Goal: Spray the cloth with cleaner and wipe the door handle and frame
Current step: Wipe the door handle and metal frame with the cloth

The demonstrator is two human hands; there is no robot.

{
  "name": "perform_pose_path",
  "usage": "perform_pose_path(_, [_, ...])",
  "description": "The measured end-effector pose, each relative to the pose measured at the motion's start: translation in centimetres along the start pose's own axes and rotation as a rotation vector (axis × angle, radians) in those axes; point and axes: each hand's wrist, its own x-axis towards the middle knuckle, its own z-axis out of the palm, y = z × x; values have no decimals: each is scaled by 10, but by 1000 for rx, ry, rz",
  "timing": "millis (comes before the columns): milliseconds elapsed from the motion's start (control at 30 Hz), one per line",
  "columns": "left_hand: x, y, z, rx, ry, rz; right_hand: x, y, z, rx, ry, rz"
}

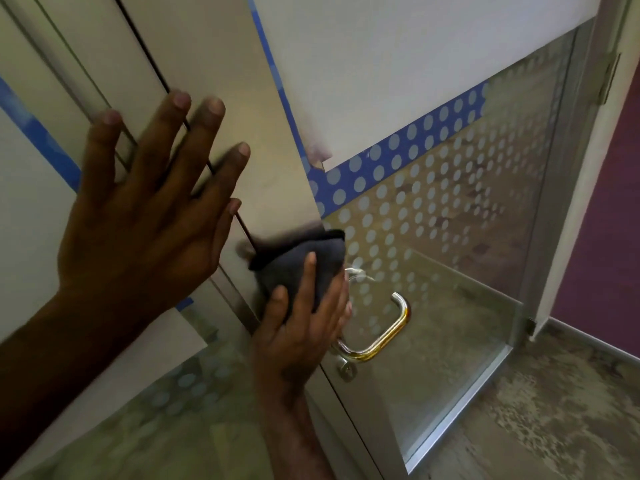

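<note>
My right hand (304, 327) grips a dark grey cloth (304, 254) and presses it against the brushed-metal door frame (221, 64), just above the handle. The chrome D-shaped door handle (391, 330) sticks out from the glass door to the right of that hand; its upper end is hidden behind my fingers. My left hand (145, 216) lies flat against the frame higher up and to the left, fingers spread, holding nothing. No spray bottle is in view.
The glass door (450, 237) carries frosted dots, a blue dotted band (398, 157) and a white panel above. A keyhole (346, 370) sits below the handle. A purple wall (602, 237) and mottled floor (554, 410) lie to the right.
</note>
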Motion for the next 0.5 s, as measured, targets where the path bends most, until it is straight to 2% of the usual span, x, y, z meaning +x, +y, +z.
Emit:
perform_pose_path(133, [1,0,2,-2,-27,3,-14,26,-5,-59,-49,200])
perform_pose_path(267, [1,4,-4,33,-1,-2,17,-9,3,76,88,468])
perform_pose_path(333, [3,6,-8,35,10,-6,31,-38,6,124,110,400])
perform_pose_path(433, [5,3,-12,38,-2,20,36,-71,6,120,111,96])
perform_pose_path(500, [3,1,-11,36,-16,21,32,-66,4,124,71,-35])
